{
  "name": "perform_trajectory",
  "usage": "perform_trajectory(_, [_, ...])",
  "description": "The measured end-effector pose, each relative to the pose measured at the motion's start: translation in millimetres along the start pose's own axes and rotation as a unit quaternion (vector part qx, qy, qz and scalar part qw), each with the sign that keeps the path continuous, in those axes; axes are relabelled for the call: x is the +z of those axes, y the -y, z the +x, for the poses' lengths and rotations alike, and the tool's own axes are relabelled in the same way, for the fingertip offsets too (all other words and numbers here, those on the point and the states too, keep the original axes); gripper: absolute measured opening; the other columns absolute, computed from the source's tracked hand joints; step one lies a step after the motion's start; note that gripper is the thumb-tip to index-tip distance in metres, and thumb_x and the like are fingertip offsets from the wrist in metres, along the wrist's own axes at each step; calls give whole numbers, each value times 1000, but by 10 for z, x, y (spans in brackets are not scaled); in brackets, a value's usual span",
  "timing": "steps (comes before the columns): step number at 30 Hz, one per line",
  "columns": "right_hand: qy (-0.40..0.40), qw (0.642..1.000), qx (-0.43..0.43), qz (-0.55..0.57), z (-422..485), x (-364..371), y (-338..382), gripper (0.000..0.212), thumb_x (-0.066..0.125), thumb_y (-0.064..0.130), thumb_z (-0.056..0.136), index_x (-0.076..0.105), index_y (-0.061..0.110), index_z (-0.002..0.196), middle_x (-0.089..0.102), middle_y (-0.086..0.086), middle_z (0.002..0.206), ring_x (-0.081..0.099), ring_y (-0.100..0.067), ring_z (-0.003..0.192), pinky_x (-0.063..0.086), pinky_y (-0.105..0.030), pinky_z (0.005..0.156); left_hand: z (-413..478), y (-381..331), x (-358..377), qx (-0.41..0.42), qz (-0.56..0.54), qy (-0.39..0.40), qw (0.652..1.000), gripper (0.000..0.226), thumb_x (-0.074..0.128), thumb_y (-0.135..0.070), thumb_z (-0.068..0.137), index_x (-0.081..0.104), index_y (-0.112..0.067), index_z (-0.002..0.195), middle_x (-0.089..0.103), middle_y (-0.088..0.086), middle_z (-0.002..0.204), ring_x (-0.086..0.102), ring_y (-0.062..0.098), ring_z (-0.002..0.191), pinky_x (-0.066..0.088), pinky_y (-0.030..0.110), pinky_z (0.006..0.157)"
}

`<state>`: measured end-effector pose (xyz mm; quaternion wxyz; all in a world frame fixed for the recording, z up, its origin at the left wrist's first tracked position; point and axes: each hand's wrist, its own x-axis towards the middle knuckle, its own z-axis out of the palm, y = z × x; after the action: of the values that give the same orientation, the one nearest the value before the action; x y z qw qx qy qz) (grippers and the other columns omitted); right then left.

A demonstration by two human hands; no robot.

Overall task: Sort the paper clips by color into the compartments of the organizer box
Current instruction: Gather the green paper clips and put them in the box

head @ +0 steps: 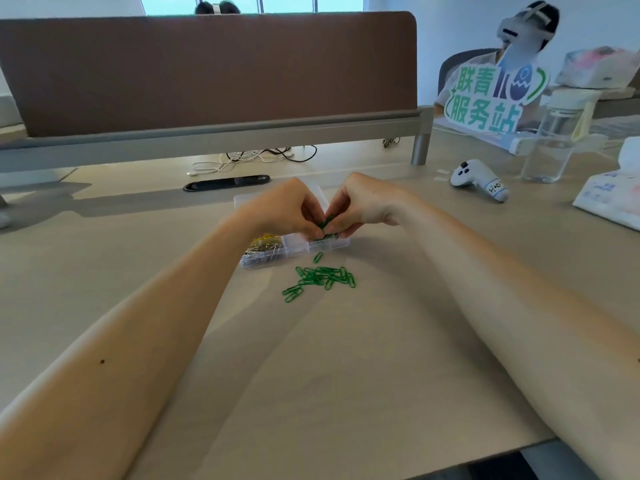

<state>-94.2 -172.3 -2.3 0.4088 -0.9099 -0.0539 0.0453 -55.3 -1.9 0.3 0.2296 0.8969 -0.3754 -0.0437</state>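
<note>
In the head view, we have the left hand (287,213) and the right hand (363,206) brought together over the right end of the box (296,247). The fingers of both are curled, and the fingertips meet on a small bunch of green clips (327,225). Both hands pinch that bunch, and we can make out nothing else in either. The bunch hangs just above the right-hand compartment, where some green shows through the clear wall.

We judge the step in hand to be dropping this bunch into that compartment. To do it well, we would lower the fingertips inside its walls. Then we would ease the pinch apart slowly, so that no clip springs over the divider into the middle compartment or onto the bench (329,375). Clips hooked together are better shaken free low down than from a height.

From the hands, the pile of green clips (322,277) lies at six o'clock on the bench, near the box's front wall and apart from both hands. The yellow clips (265,240) and silver clips (259,256) sit in the box's left end, at about eight o'clock from the left hand.
</note>
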Motion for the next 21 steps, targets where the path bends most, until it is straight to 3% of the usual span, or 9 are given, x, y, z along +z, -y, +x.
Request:
perform_trajectory(10, [-26,1000,0,4,-37,14,-35,19,76,-4,75,74,2,93,74,-13,81,71,-19,69,59,-26,70,6,48,-44,8,-14,-6,1000,18,78,-12,75,76,-15,92,75,-3,80,71,9,73,58,33,82])
perform_trajectory(16, [-75,997,-24,10,-135,-36,3,14,74,-1,80,74,5,92,73,-11,80,73,-20,69,58,-23,65,-64,40,-167,17,-8,-7,1000,19,77,-12,77,74,-17,95,74,-4,86,69,6,74,57,20,76])
perform_trajectory(19, [-76,997,-27,-22,-244,-45,-21,9,76,7,80,75,11,88,74,-9,79,72,-21,70,59,-27,67,-189,3,-215,32,15,28,999,20,80,-21,74,73,-23,92,73,-8,82,69,5,72,54,20,72])
perform_trajectory(21, [-57,997,-26,-33,-354,-31,-41,9,79,12,78,76,11,87,74,-8,78,71,-21,69,58,-26,64,-305,-22,-239,17,54,98,994,31,83,-31,69,72,-26,97,72,-11,81,69,5,74,52,21,75])
